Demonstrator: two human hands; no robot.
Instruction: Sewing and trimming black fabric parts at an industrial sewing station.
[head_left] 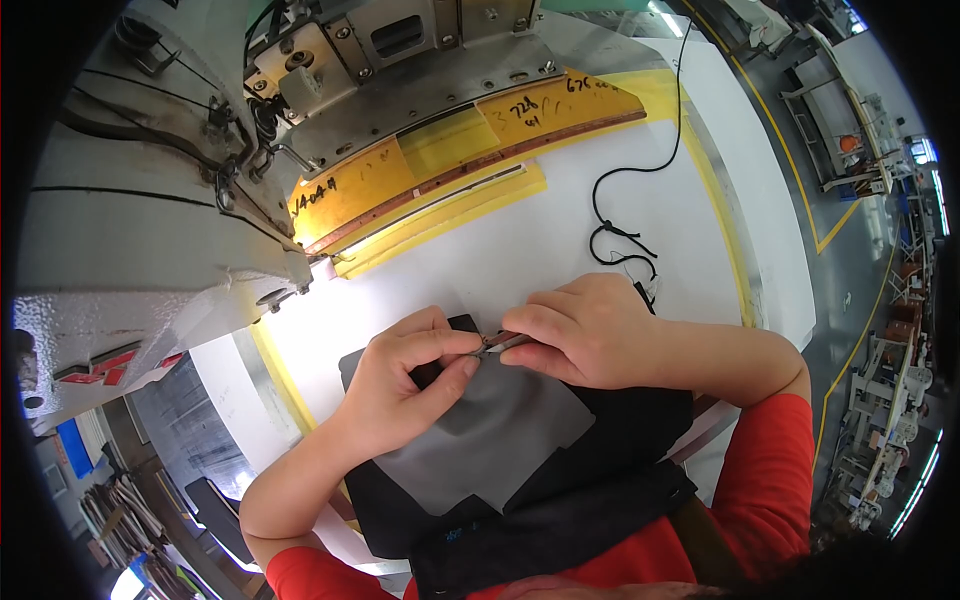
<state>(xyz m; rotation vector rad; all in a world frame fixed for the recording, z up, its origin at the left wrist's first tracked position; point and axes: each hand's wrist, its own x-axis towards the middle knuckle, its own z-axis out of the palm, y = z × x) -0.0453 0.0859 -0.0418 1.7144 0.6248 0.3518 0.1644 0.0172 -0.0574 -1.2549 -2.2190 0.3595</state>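
My left hand (400, 375) pinches the upper edge of a garment piece between thumb and fingers. That piece is a grey panel (490, 430) lying over black fabric (630, 430), spread across the table edge and my lap. Close against those fingertips, my right hand (585, 335) is closed on a small slim metal tool (497, 347), its pointed tip at the fabric edge. The hand covers most of the tool, so its exact kind is unclear. A knotted black cord (605, 225) runs down to just behind my right hand.
A machine head (400, 50) with a metal plate and yellow taped clamp strip (350, 200) stands over the far side of the white table (540, 230). Its grey arm (170, 290) fills the left. Yellow tape (725, 200) lines the table's right side. Beyond lies a grey floor with racks.
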